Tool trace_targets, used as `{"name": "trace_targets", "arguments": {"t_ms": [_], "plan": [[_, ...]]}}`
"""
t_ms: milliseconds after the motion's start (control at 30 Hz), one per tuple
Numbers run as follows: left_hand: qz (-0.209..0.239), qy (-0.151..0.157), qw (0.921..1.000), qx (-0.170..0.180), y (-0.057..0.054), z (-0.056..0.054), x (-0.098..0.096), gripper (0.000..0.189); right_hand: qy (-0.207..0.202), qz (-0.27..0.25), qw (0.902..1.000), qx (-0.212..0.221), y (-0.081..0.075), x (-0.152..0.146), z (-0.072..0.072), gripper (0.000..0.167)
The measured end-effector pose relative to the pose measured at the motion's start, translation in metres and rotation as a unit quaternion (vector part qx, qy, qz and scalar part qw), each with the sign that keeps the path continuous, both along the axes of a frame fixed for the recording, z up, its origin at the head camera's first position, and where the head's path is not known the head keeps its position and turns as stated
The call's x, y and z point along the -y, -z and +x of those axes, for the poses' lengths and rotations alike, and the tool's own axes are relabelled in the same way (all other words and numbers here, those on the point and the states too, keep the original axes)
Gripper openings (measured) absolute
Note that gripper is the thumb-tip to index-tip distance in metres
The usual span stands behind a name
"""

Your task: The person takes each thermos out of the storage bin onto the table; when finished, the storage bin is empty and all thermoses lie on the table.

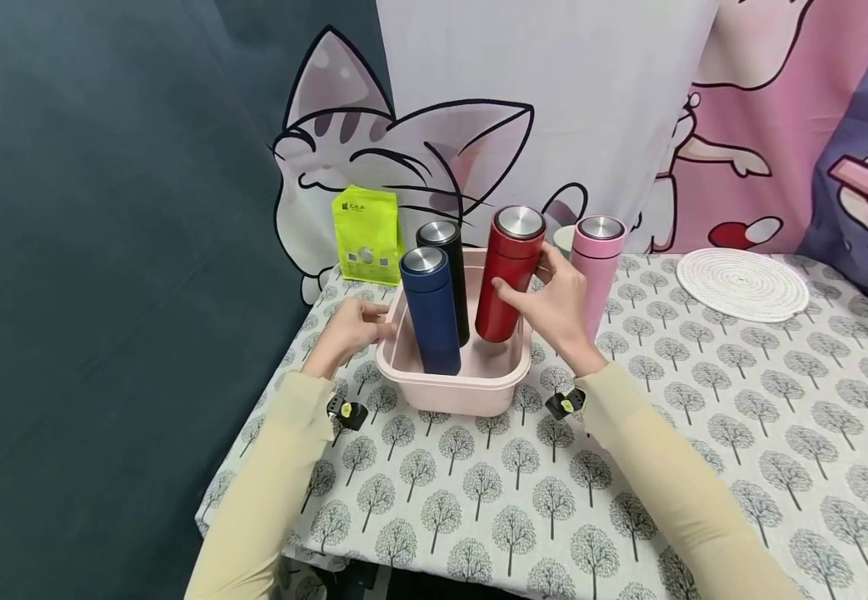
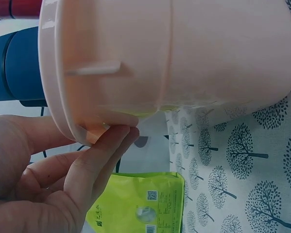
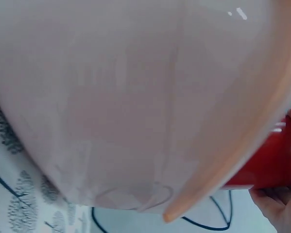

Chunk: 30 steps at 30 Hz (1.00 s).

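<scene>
While the left hand (image 1: 354, 330) pinches the rim of the pink tub (image 1: 445, 397), the right hand (image 1: 558, 302) grips the red bottle (image 1: 510, 262), its lower part inside the tub near the black bottle (image 1: 459, 287) and blue bottle (image 1: 432, 317); whether it touches the bottom is unclear.

Inside the bin (image 1: 445, 398), the blue bottle (image 1: 431, 312) and black bottle (image 1: 456, 275) crowd the left half, walling off a straight reach across from my left hand (image 1: 355, 327) at the rim; bare floor shows in front of the red bottle (image 1: 507, 279) in my right hand (image 1: 563, 302); the pink bottle (image 1: 599, 262) hems that hand in closely; beyond my left, the green pouch (image 1: 366, 237) stands in the way; nearer me, the tablecloth (image 1: 496, 479) leaves ample passage.
</scene>
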<state>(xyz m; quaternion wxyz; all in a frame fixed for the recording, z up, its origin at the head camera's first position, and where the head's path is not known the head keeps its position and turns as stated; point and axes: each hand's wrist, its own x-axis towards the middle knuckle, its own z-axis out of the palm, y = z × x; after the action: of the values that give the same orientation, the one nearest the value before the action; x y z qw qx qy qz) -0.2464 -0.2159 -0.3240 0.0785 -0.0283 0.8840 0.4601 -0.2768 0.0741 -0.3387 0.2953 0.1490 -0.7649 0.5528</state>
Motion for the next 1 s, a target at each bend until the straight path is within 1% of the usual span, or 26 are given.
{"name": "trace_targets", "arguments": {"t_ms": [167, 300, 400, 433, 533, 700, 833, 900, 1000], "plan": [[0.002, -0.001, 1.0, -0.001, 0.003, -0.001, 0.001, 0.043, -0.034, -0.025, 0.9985, -0.034, -0.012, -0.001, 0.01, 0.057], [-0.006, -0.004, 1.0, 0.0, 0.002, -0.001, 0.001, 0.044, -0.051, -0.039, 0.9966, -0.05, -0.021, -0.003, 0.021, 0.057], [-0.012, -0.006, 0.9999, 0.002, 0.001, -0.001, 0.001, 0.044, -0.056, -0.045, 0.9953, -0.065, -0.027, -0.005, 0.028, 0.056], [-0.013, -0.006, 0.9999, 0.002, 0.001, -0.001, 0.001, 0.044, -0.06, -0.05, 0.9941, -0.076, -0.028, -0.007, 0.029, 0.057], [-0.012, -0.004, 0.9999, 0.0, 0.001, -0.001, 0.001, 0.044, -0.073, -0.067, 0.9901, -0.099, -0.035, -0.01, 0.037, 0.057], [-0.005, 0.003, 1.0, -0.003, 0.001, 0.0, 0.001, 0.044, -0.109, -0.091, 0.9791, -0.145, -0.046, -0.017, 0.049, 0.057], [-0.009, 0.002, 1.0, 0.0, 0.0, 0.001, 0.001, 0.044, -0.096, -0.086, 0.9779, -0.165, -0.052, -0.024, 0.057, 0.054], [-0.011, 0.0, 0.9999, 0.001, 0.0, 0.001, 0.001, 0.044, -0.088, -0.083, 0.9786, -0.166, -0.055, -0.027, 0.061, 0.053], [-0.01, -0.002, 1.0, 0.0, 0.0, 0.0, 0.001, 0.044, -0.087, -0.082, 0.9791, -0.164, -0.058, -0.03, 0.066, 0.052]]}}
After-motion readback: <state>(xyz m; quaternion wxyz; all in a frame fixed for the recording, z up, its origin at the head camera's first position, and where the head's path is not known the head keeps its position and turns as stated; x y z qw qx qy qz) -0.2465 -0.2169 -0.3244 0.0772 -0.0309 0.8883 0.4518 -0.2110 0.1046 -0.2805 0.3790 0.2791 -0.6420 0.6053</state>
